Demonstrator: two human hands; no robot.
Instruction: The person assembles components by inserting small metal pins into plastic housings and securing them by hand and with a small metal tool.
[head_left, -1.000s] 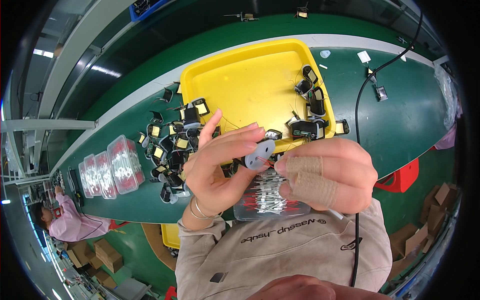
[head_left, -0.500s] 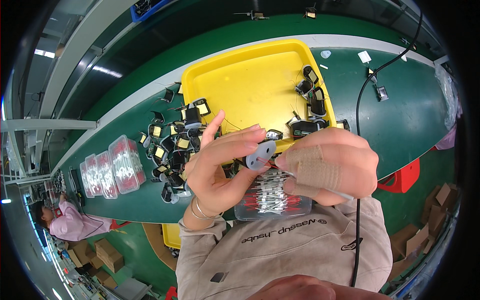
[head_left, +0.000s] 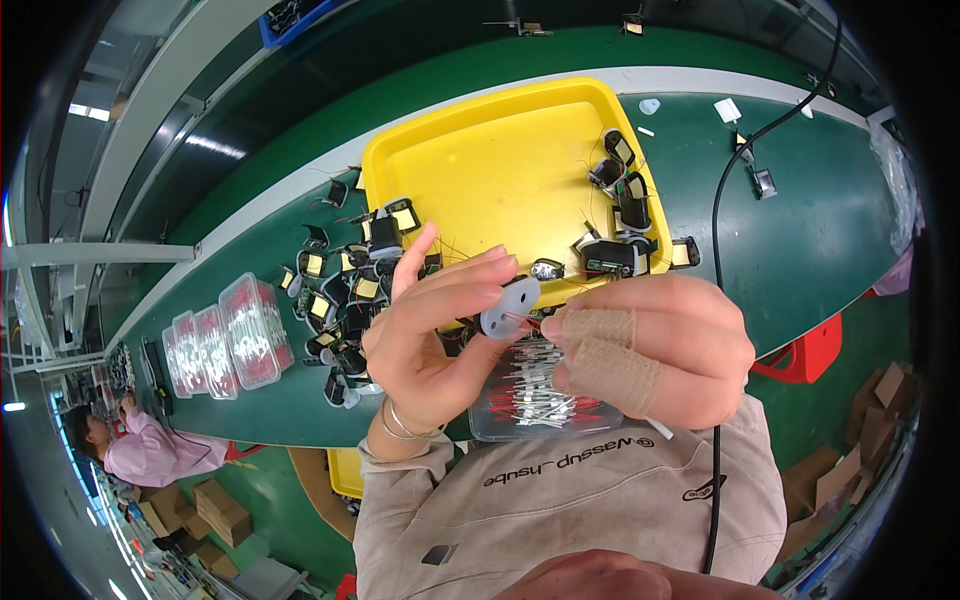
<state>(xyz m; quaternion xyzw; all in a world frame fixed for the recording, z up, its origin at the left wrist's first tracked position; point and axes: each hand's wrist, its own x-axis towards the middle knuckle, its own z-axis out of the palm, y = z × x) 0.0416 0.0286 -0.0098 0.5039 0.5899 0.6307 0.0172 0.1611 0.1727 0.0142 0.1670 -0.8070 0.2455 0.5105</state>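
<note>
the left hand (head_left: 440, 330) pinches a small grey disc (head_left: 507, 307) just in front of the yellow tray (head_left: 480, 160), held up so its wires face the right hand (head_left: 650, 350), whose taped fingers (head_left: 600, 335) grip those thin wires. a clear box of red-tipped parts (head_left: 530, 400) sits directly below, within reach.
</note>
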